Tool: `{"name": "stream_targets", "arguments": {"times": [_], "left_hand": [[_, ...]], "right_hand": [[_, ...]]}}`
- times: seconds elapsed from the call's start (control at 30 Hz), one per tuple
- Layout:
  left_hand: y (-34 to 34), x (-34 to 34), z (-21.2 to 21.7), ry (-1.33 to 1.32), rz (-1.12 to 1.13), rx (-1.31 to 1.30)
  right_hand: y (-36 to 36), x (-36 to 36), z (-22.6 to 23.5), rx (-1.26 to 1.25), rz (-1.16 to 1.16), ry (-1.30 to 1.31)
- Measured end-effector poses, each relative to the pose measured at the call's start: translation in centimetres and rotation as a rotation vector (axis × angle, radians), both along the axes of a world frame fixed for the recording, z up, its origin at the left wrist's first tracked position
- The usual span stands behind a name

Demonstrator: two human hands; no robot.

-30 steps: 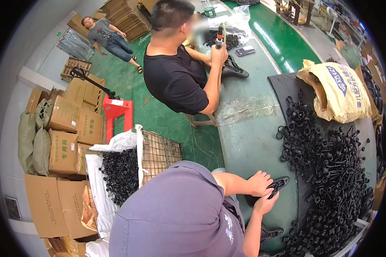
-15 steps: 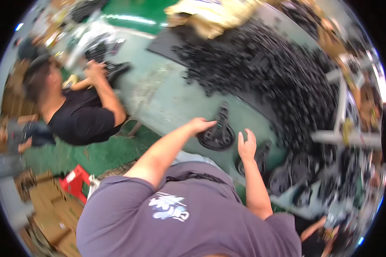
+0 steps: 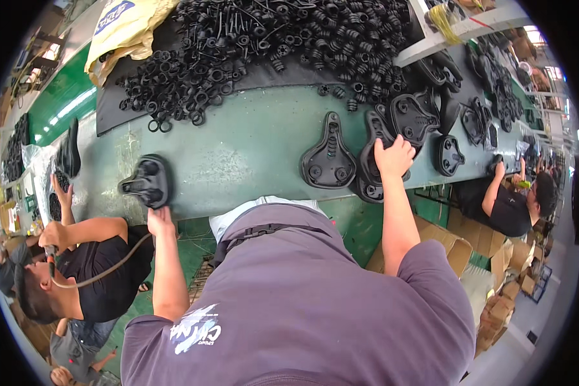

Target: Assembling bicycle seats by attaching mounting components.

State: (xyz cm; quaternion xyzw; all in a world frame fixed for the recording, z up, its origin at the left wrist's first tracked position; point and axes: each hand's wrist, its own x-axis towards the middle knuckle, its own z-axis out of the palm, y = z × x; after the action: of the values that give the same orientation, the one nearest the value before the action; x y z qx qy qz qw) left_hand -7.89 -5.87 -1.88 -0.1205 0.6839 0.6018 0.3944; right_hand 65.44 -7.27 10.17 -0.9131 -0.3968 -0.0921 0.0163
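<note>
At the left of the bench, my left hand (image 3: 161,222) grips the near edge of a black bicycle saddle (image 3: 145,185), its underside showing; the saddle partly hides my fingertips. On the right, my right hand (image 3: 395,157) has its fingers over the edge of another saddle (image 3: 373,153), which overlaps others in a cluster. Just left of that one, a separate saddle (image 3: 329,161) lies underside up, with its narrow nose pointing away from me.
Small black rings and springs (image 3: 283,45) are heaped on a dark mat (image 3: 119,106) along the far side. A yellow sack (image 3: 125,35) lies at the far left. More saddles (image 3: 450,154) spread rightward. One co-worker (image 3: 103,276) holds a hosed tool at left; another (image 3: 511,206) works at right.
My view has turned. My left hand has moved left with a saddle. My right hand, empty with fingers apart before, has moved right onto a saddle in the cluster.
</note>
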Motion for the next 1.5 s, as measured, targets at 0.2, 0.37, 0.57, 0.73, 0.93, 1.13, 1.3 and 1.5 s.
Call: {"name": "stream_targets", "arguments": {"times": [0.2,0.37,0.57,0.73,0.93,1.13,1.3,1.5], "left_hand": [[7.2,19.3,0.7,0.591,-1.380,0.024],[8.9,34.3,4.3,0.708,-1.954,0.234],[7.9,36.4,2.8,0.821,-2.169,0.223],[9.3,30.0,1.0,1.071,-2.064,0.164],[12.8,24.4,6.4,1.362,-2.086,0.129],[11.7,19.5,7.4,1.493,-2.057,-0.020],[11.2,15.7,8.4,1.361,-2.051,-0.048],[10.6,16.3,8.1,1.318,-1.897,-0.012]], "right_hand": [[2.9,-3.1,0.3,-0.311,0.495,0.204],[5.6,-6.9,0.2,-0.188,0.450,0.604],[0.0,-4.6,-1.1,0.356,0.193,0.185],[-9.2,1.8,-1.5,0.182,-0.928,0.511],[-17.7,-0.8,-12.4,0.460,-0.497,0.959],[-12.2,-5.6,-6.8,0.281,0.186,0.727],[-2.1,-2.5,-5.0,0.154,0.477,0.428],[8.0,-8.6,-3.3,0.227,0.576,0.498]]}}
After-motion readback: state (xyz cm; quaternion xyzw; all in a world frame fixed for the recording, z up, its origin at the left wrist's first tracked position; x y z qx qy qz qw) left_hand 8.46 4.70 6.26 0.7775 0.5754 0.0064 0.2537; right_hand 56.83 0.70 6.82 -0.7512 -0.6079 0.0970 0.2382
